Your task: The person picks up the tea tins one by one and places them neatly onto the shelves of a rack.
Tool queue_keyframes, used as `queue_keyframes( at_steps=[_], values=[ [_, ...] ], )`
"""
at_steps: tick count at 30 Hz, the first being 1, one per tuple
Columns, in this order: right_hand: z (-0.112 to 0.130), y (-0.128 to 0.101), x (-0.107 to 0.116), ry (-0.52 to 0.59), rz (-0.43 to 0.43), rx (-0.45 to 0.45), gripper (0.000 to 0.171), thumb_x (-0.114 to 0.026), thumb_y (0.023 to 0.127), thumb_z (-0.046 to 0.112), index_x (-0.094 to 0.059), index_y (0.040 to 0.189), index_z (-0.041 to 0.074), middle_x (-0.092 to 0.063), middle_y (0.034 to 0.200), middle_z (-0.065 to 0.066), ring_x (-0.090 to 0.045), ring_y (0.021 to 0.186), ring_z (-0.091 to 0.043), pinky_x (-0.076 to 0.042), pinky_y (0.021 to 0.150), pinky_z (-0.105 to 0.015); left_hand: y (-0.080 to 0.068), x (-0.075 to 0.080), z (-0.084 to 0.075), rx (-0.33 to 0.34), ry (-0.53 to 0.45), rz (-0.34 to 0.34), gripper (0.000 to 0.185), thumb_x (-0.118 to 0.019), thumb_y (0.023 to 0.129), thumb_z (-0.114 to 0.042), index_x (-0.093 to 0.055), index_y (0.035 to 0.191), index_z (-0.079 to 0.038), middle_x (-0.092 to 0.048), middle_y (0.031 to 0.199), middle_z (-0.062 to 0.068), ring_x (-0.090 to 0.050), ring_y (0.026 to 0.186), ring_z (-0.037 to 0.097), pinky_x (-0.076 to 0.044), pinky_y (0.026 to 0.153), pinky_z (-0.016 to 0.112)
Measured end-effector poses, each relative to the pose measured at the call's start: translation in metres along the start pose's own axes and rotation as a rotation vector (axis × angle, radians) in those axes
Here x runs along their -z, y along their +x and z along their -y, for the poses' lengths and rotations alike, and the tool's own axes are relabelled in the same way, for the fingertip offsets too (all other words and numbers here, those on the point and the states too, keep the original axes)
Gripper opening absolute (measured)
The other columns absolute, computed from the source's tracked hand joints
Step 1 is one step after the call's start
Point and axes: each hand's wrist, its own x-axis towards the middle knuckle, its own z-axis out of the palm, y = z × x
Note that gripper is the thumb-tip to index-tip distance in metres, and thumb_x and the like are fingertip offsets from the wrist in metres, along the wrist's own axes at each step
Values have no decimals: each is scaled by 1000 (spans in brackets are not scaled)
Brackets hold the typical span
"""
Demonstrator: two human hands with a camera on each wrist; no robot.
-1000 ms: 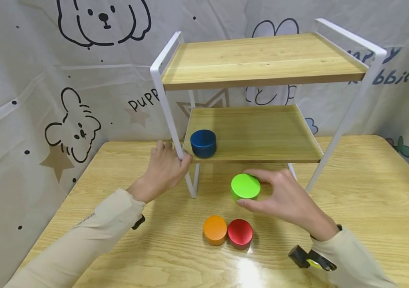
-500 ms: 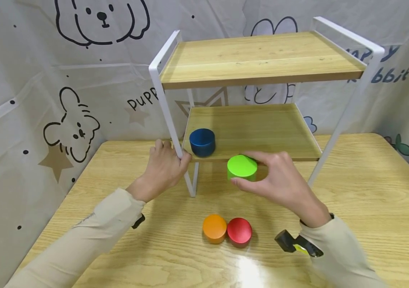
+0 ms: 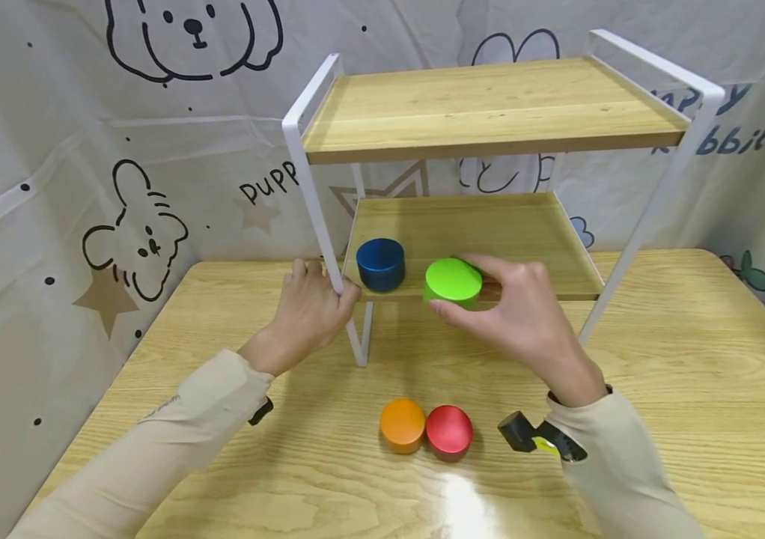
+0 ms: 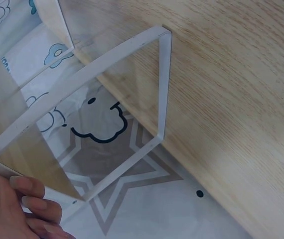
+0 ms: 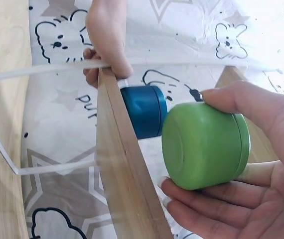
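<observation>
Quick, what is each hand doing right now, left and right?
Left hand: grips the white rack frame.
Right hand: holds the green cup at the lower shelf's front edge.

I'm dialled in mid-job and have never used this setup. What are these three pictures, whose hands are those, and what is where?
No machine here: a person works bare-handed, wearing three cameras. The wide picture comes from the head, the other two from the wrists. The left hand grips the white metal frame of a two-tier wooden shelf rack standing on the pale wooden table. The right hand holds a round green lidded tin at the front edge of the lower shelf, beside a round dark blue tin standing on that shelf. A round orange tin and a round red tin sit touching on the table.
</observation>
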Motion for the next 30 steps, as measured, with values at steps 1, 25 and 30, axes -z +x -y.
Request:
queue_keyframes(
  at_steps=[1, 25, 30],
  values=[
    [-1, 1, 0, -3, -11, 5, 45, -84, 72, 22, -69, 110, 2, -72, 97, -7, -68, 82, -18, -52, 70, -32, 0, 0, 0, 5, -4, 2, 38, -25, 89, -25, -30, 53, -14, -33, 66, 8, -37, 72, 32, -27, 62, 38],
    [-24, 21, -18, 68, -61, -124, 59, -79, 77, 27, -60, 127, 2, -64, 117, -15, -59, 95, -26, -46, 80, -38, 0, 0, 2, -17, 33, 25, 42, -22, 92, -27, -31, 53, -14, -35, 62, 7, -41, 67, 30, -31, 66, 40],
    [-26, 23, -22, 61, -76, -107, 62, -78, 77, 27, -56, 130, 3, -64, 117, -15, -59, 93, -27, -45, 78, -38, 1, 0, 2, -24, 35, 30, 42, -21, 91, -26, -31, 53, -14, -35, 62, 6, -41, 65, 28, -31, 68, 40]
  ],
)
